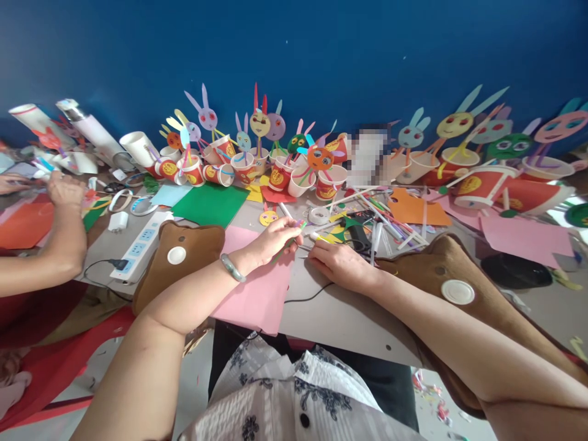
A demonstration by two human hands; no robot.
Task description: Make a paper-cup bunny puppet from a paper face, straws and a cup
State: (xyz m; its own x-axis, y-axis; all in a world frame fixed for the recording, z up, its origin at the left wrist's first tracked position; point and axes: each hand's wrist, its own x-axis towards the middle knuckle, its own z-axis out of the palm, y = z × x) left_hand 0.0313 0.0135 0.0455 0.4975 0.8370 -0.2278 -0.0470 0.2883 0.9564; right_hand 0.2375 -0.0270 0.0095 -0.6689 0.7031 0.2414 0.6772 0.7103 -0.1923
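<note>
My left hand [275, 237] is closed in a pinch over the pink paper sheet [257, 294], gripping a thin green straw or stick [294, 234] near its end. A pale bangle sits on that wrist. My right hand [337, 262] rests on the grey table [349, 318] just to the right, fingers curled around the other end of a thin stick; what it grips is too small to name. The two hands almost touch. A small yellow paper face [269, 217] lies just beyond them.
Rows of paper cups with paper rabbit faces [257, 153] line the back by the blue wall. Coloured paper, straws [386, 223], tape rolls and a white power strip [138, 245] lie around. Brown cushions [184, 251] flank my arms. Another person's arms [59, 233] work at left.
</note>
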